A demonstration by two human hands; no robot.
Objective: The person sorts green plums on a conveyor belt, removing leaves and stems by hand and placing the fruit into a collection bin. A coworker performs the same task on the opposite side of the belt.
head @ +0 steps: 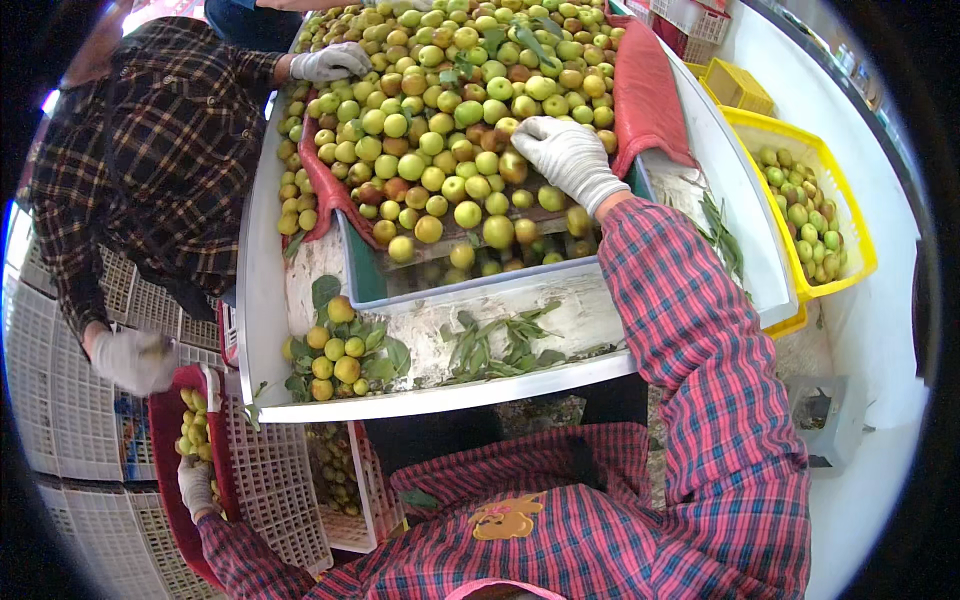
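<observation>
My right hand (564, 159), in a white knit glove, rests at the right of a large heap of green and brown jujubes (431, 142). Its fingers are curled down against the fruit, and whether one is in them is hidden. At lower left my gloved left hand (195, 486) reaches into a crate lined with dark red cloth (166, 435). It touches yellow-green jujubes (196, 427) there; its fingertips are hard to make out. Below the heap, more jujubes lie in a blue-rimmed trough (480, 286).
A co-worker's gloved hand (331, 61) touches the heap; the other, blurred (135, 361), hovers by the lined crate. Leaves (502, 345) and jujubes (335, 360) lie along the white table edge (450, 397). A yellow crate of fruit (855, 217) stands right, white plastic crates (274, 480) left.
</observation>
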